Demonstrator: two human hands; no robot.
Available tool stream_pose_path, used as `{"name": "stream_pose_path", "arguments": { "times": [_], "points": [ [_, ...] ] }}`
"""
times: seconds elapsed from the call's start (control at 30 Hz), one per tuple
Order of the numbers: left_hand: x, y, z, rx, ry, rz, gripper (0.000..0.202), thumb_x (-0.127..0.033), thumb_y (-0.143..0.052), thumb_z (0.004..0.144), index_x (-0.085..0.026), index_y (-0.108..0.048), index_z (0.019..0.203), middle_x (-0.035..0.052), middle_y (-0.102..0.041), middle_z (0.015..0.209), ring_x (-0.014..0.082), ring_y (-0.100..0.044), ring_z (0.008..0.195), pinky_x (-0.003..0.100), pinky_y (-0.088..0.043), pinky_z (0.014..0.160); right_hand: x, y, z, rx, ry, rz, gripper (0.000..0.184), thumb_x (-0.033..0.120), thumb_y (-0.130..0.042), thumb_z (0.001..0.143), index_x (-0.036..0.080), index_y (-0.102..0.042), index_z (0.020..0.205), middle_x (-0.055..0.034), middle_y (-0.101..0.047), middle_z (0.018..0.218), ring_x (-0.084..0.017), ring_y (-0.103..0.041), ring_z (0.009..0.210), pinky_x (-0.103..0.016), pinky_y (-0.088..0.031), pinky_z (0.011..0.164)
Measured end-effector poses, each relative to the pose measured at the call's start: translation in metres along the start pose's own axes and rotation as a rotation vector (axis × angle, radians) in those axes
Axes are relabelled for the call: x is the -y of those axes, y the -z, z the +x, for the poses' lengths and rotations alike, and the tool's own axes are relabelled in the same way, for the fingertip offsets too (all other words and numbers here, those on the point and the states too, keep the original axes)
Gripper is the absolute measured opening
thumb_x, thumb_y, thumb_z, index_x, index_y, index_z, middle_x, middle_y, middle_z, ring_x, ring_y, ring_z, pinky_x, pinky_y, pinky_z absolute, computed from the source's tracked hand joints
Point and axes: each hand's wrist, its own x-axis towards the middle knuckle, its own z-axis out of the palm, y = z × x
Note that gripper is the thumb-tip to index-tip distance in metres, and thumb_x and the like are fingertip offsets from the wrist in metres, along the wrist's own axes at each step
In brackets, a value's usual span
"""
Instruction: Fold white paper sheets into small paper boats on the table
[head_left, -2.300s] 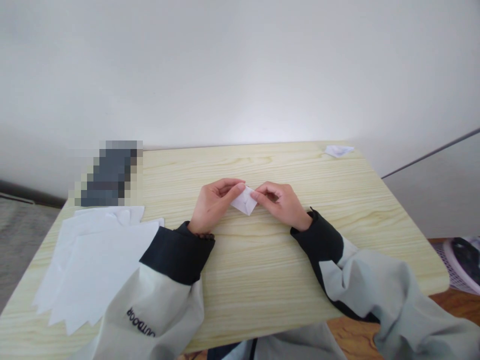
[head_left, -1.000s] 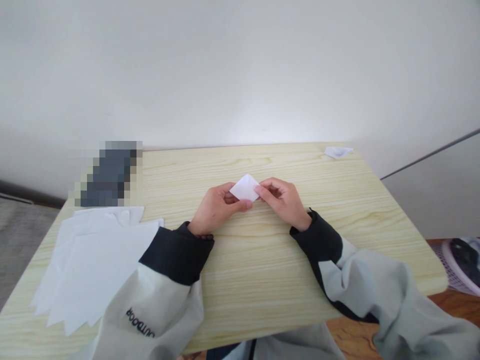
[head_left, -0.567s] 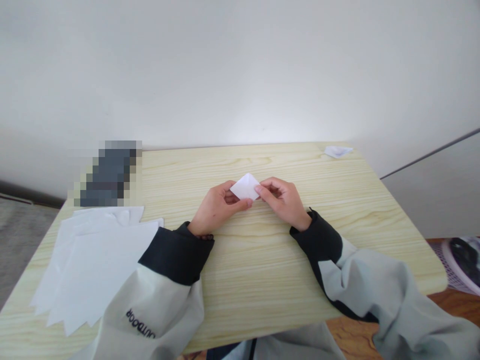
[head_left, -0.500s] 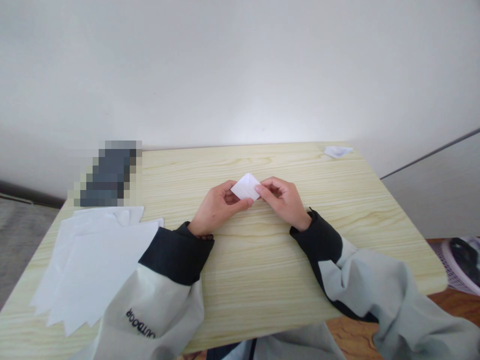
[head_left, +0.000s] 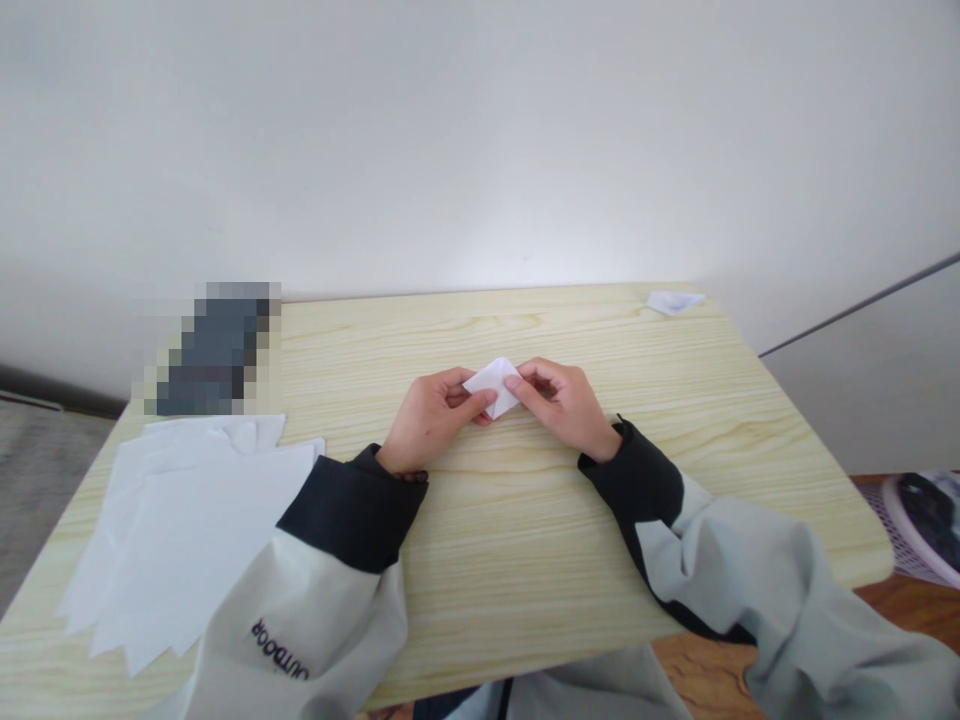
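Finding: since the earlier views, my left thumb (head_left: pixel 478 402) has moved from the lower edge of the folded paper (head_left: pixel 495 377) onto its face, and the piece has dipped slightly. In my judgement, the face is now under pressure from both sides, with the crease between my thumbs.

Grip: my left hand (head_left: pixel 426 418) and right hand (head_left: pixel 566 408) both pinch the paper, which sits between them. Whether they touch the table (head_left: pixel 487 560) cannot be told.

Surface: pale, wood-grained. White sheets (head_left: pixel 210 545) overlap left of my left hand; a dark pixelated object (head_left: pixel 214 350) lies beyond them. A second paper piece (head_left: pixel 675 302) lies well beyond my right hand.

Room: plain wall (head_left: pixel 480 140) ahead; lilac basket (head_left: pixel 892 535) far to my right.
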Motion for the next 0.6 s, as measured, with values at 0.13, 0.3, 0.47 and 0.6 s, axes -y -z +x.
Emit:
{"name": "stream_pose_path", "arguments": {
  "times": [0.13, 0.3, 0.47, 0.6],
  "points": [
    [-0.0013, -0.0024, -0.0008, -0.009, -0.002, -0.023, 0.035, -0.045, -0.073, 0.068, -0.014, -0.064, 0.082, 0.0045, -0.072, 0.076, 0.0179, -0.067, 0.070, 0.029, -0.054, 0.066, 0.0006, 0.0001, -0.0001, -0.023, -0.020, 0.001, 0.024, 0.039, -0.057, 0.085, 0.017, -0.063, 0.078, 0.0003, -0.064, 0.066, -0.009, -0.052, 0.054, -0.022, -0.039, 0.051],
    [0.0003, -0.0026, -0.0012, 0.026, 0.009, -0.057, 0.038, -0.037, -0.079, 0.063, -0.015, -0.061, 0.089, 0.0039, -0.072, 0.078, 0.0190, -0.068, 0.075, 0.029, -0.053, 0.068, -0.0010, 0.0000, -0.0004, -0.019, -0.011, -0.001, 0.025, 0.041, -0.058, 0.085, 0.018, -0.064, 0.078, 0.0007, -0.063, 0.064, -0.009, -0.051, 0.052, -0.022, -0.038, 0.049],
    [-0.0018, -0.0020, -0.0017, 0.010, 0.034, -0.031, 0.033, -0.037, -0.077, 0.064, -0.015, -0.064, 0.085, 0.0027, -0.072, 0.072, 0.0179, -0.067, 0.068, 0.031, -0.054, 0.067, -0.0007, -0.0004, -0.0005, 0.010, 0.005, -0.023, 0.023, 0.040, -0.058, 0.085, 0.018, -0.065, 0.078, 0.0008, -0.065, 0.065, -0.009, -0.054, 0.053, -0.022, -0.040, 0.051],
    [-0.0026, -0.0016, -0.0013, 0.007, 0.046, -0.039, 0.033, -0.036, -0.078, 0.064, -0.015, -0.065, 0.084, 0.0028, -0.072, 0.072, 0.0172, -0.067, 0.067, 0.029, -0.054, 0.066, -0.0005, -0.0005, -0.0005, 0.009, 0.009, -0.021, 0.022, 0.037, -0.058, 0.085, 0.018, -0.065, 0.077, 0.0008, -0.065, 0.065, -0.010, -0.054, 0.053, -0.022, -0.041, 0.051]
  ]
}}
